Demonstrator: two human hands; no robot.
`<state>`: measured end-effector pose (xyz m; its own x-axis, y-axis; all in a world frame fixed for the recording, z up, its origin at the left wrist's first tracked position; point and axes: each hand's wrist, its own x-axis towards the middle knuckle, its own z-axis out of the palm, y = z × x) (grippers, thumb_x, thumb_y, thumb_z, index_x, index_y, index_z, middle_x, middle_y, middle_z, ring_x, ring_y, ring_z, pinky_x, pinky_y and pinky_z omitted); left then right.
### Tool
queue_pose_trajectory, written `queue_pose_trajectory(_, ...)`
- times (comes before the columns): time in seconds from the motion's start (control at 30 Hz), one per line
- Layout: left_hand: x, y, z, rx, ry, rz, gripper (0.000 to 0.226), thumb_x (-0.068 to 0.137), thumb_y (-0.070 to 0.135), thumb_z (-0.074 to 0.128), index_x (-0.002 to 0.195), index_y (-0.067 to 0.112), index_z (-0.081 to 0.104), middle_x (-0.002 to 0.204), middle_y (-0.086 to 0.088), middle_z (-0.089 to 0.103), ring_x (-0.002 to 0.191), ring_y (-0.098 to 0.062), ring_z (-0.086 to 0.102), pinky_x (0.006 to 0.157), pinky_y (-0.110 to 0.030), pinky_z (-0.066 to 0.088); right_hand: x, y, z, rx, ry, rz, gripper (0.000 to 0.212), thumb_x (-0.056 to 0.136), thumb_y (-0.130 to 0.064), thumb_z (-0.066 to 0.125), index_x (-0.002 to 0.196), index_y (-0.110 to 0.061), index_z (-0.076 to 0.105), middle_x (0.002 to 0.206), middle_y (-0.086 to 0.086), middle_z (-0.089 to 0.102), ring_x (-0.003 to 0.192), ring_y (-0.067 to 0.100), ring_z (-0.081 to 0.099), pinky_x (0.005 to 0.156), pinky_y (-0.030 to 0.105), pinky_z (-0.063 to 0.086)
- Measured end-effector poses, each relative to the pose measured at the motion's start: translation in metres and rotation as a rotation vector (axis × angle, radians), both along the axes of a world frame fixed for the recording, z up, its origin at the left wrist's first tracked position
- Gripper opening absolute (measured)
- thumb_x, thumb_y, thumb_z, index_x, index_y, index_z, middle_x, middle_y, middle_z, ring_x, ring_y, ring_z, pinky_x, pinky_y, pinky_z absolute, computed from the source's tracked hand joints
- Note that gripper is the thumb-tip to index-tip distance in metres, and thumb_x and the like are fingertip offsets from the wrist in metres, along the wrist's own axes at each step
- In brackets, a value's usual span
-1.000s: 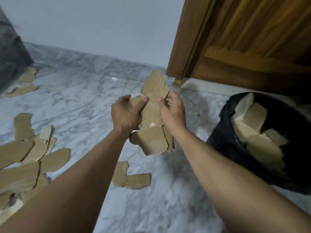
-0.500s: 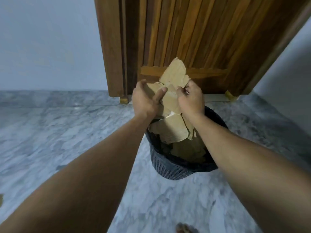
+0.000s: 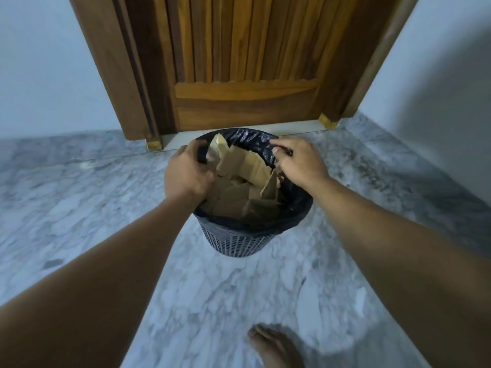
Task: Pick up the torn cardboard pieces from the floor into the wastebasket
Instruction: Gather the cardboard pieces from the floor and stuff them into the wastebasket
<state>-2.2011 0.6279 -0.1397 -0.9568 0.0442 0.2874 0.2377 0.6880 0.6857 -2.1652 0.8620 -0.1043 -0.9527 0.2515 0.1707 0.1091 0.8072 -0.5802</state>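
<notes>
The dark mesh wastebasket (image 3: 239, 243) with a black bag liner stands on the marble floor in front of the door. Several torn brown cardboard pieces (image 3: 244, 166) fill it, some sticking up above the rim. My left hand (image 3: 186, 176) is at the left rim, with fingers curled over the edge and the thumb beside the cardboard. My right hand (image 3: 300, 163) rests on the right rim, its fingertips pinched on the black liner. Neither hand holds cardboard. No loose pieces show on the floor in this view.
A wooden door (image 3: 247, 62) in its frame stands right behind the basket, with pale walls on both sides. Grey marble floor (image 3: 93, 208) surrounds the basket. My bare foot (image 3: 276, 346) is at the bottom edge.
I turned from the cardboard on the floor to the basket. The bundle held in both hands went down into it, and both hands moved apart onto the rim.
</notes>
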Motion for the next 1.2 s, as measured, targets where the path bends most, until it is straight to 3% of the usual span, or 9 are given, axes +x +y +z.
queue_pose_trajectory(0.1, 0.008, -0.015, -0.013, -0.088, -0.05, 0.027, 0.07, 0.083, 0.027, 0.059, 0.15, 0.023, 0.041, 0.144, -0.019, 0.052, 0.134, -0.039, 0.044, 0.109, -0.048, 0.042, 0.011, 0.015, -0.008, 0.071, -0.07, -0.088, 0.05, 0.101, -0.037, 0.051, 0.151, -0.038, 0.044, 0.163, 0.002, 0.034, 0.148, 0.025, 0.034, 0.117, 0.041, 0.033)
queue_pose_trajectory(0.2, 0.015, -0.021, -0.019, 0.255, -0.391, 0.006, 0.09, 0.072, 0.023, 0.048, 0.158, 0.034, 0.022, 0.137, -0.013, 0.058, 0.124, -0.038, 0.053, 0.101, -0.045, 0.049, 0.022, 0.02, -0.022, -0.145, -0.222, -0.218, 0.061, 0.104, -0.035, 0.047, 0.159, -0.04, 0.022, 0.17, 0.002, 0.011, 0.154, 0.028, 0.018, 0.121, 0.047, 0.023)
queue_pose_trajectory(0.27, 0.017, -0.023, -0.021, 0.431, -0.471, 0.02, 0.096, 0.066, 0.022, 0.041, 0.158, 0.04, 0.02, 0.139, -0.008, 0.058, 0.123, -0.034, 0.055, 0.104, -0.048, 0.05, 0.025, 0.015, -0.033, -0.291, -0.209, -0.268, 0.059, 0.104, -0.026, 0.044, 0.159, -0.033, 0.025, 0.164, 0.006, 0.029, 0.149, 0.031, 0.03, 0.118, 0.043, 0.028)
queue_pose_trajectory(0.4, 0.007, -0.037, -0.031, 0.555, -0.45, 0.02, 0.085, 0.065, 0.013, 0.04, 0.145, 0.04, 0.04, 0.124, -0.003, 0.066, 0.113, -0.031, 0.061, 0.096, -0.052, 0.055, 0.024, 0.004, -0.041, -0.387, -0.124, -0.315, 0.051, 0.091, -0.01, 0.043, 0.141, -0.021, 0.049, 0.132, 0.009, 0.06, 0.123, 0.033, 0.055, 0.106, 0.044, 0.045)
queue_pose_trajectory(0.53, 0.003, -0.061, -0.021, 0.65, -0.419, 0.059, 0.067, 0.073, -0.007, 0.038, 0.13, 0.027, 0.051, 0.106, 0.005, 0.066, 0.11, -0.029, 0.061, 0.095, -0.051, 0.055, 0.002, -0.019, -0.037, -0.485, -0.114, -0.304, 0.049, 0.083, -0.004, 0.043, 0.125, -0.022, 0.062, 0.114, 0.002, 0.067, 0.105, 0.026, 0.063, 0.094, 0.04, 0.055)
queue_pose_trajectory(0.7, -0.017, -0.12, -0.009, 0.73, -0.384, 0.177, 0.087, 0.061, 0.003, 0.041, 0.147, 0.019, 0.043, 0.104, 0.006, 0.063, 0.108, -0.027, 0.059, 0.094, -0.045, 0.054, -0.048, -0.077, -0.04, -0.719, -0.064, -0.323, 0.023, 0.094, 0.0, 0.046, 0.095, -0.022, 0.052, 0.083, -0.006, 0.058, 0.079, 0.014, 0.058, 0.065, 0.023, 0.046)
queue_pose_trajectory(0.77, -0.025, -0.153, -0.009, 0.71, -0.35, 0.242, 0.08, 0.067, -0.001, 0.04, 0.144, 0.021, 0.046, 0.113, 0.0, 0.065, 0.112, -0.029, 0.061, 0.097, -0.052, 0.054, -0.069, -0.108, -0.044, -0.772, -0.056, -0.29, 0.02, 0.098, -0.005, 0.05, 0.095, -0.023, 0.059, 0.091, -0.004, 0.064, 0.08, 0.012, 0.06, 0.076, 0.024, 0.05)
queue_pose_trajectory(0.87, -0.031, -0.201, -0.007, 0.721, -0.289, 0.319, 0.059, 0.077, -0.011, 0.036, 0.122, 0.023, 0.053, 0.105, 0.0, 0.067, 0.104, -0.028, 0.065, 0.094, -0.053, 0.057, -0.099, -0.162, -0.048, -0.843, -0.078, -0.196, 0.036, 0.095, -0.019, 0.055, 0.13, -0.022, 0.063, 0.117, -0.003, 0.069, 0.103, 0.018, 0.067, 0.1, 0.039, 0.053)
queue_pose_trajectory(1.2, -0.035, -0.359, -0.016, 0.747, -0.206, 0.579, 0.054, 0.077, -0.015, 0.036, 0.118, 0.015, 0.052, 0.103, -0.012, 0.064, 0.103, -0.04, 0.064, 0.08, -0.061, 0.059, -0.163, -0.341, -0.068, -0.89, -0.251, 0.099, 0.063, 0.092, -0.02, 0.044, 0.151, -0.039, 0.039, 0.146, -0.001, 0.053, 0.126, 0.027, 0.055, 0.108, 0.05, 0.047)
